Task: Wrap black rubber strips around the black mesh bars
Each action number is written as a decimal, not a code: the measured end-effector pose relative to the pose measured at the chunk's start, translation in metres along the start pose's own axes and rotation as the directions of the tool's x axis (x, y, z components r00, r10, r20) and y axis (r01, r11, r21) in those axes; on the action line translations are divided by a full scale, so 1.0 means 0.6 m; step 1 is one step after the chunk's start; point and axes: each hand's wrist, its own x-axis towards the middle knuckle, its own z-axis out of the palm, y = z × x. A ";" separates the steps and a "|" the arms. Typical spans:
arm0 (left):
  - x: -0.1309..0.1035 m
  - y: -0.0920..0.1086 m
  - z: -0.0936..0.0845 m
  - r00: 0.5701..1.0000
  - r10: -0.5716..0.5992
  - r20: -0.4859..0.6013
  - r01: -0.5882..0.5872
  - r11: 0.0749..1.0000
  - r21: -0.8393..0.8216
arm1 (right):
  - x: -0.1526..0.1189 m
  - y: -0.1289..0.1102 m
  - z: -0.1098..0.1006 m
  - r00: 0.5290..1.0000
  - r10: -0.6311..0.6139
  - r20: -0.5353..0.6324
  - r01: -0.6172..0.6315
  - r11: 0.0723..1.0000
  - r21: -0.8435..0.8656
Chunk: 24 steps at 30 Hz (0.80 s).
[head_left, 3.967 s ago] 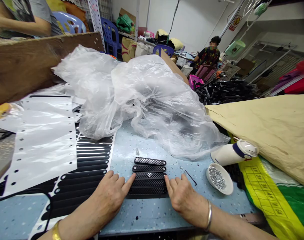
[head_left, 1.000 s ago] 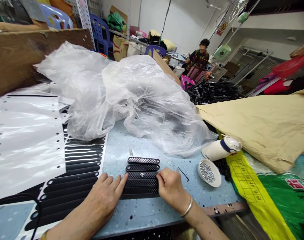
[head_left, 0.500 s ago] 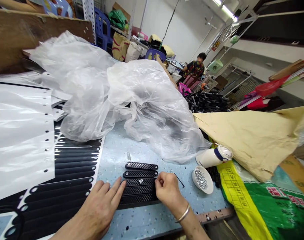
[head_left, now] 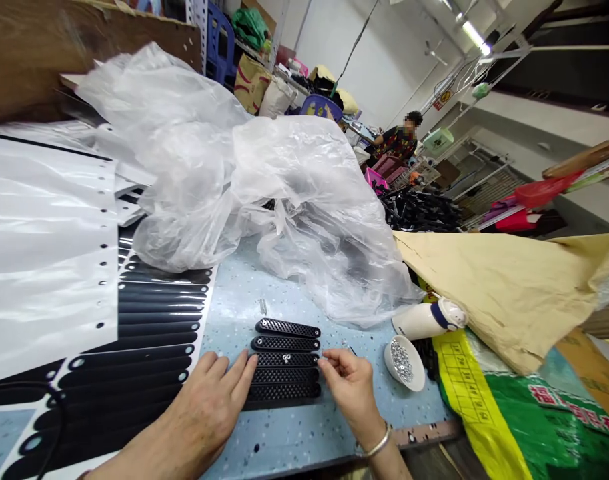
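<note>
Black textured strips (head_left: 284,375) lie stacked in a row on the blue speckled table, with small metal pieces at some ends. A cluster of tiny silver rings (head_left: 286,359) rests on the middle of the third strip. My left hand (head_left: 211,393) is open, its fingers stretched out and their tips against the strips' left ends. My right hand (head_left: 349,383) is just beside the third strip's right end; thumb and index fingertip are close together but slightly apart, with nothing visible between them. A white bowl (head_left: 418,382) of small silver metal parts (head_left: 401,362) stands to its right.
A white bottle (head_left: 424,319) lies on its side behind the bowl. Crumpled clear plastic (head_left: 304,193) covers the back. Black strip sheets (head_left: 159,313) and a white sheet (head_left: 44,247) lie left. Yellow-green sacking (head_left: 469,387) hangs right. A person (head_left: 399,141) is far behind.
My right hand has drawn slightly right, off the third strip's end, its thumb and index finger loosening and a small bright piece now showing at that end. My left hand stays at the left ends.
</note>
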 end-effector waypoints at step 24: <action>0.002 0.009 0.015 0.976 -0.027 -0.218 0.013 0.998 -0.062 | 0.011 -0.001 0.042 0.995 0.095 -0.042 -0.103 0.962 -0.253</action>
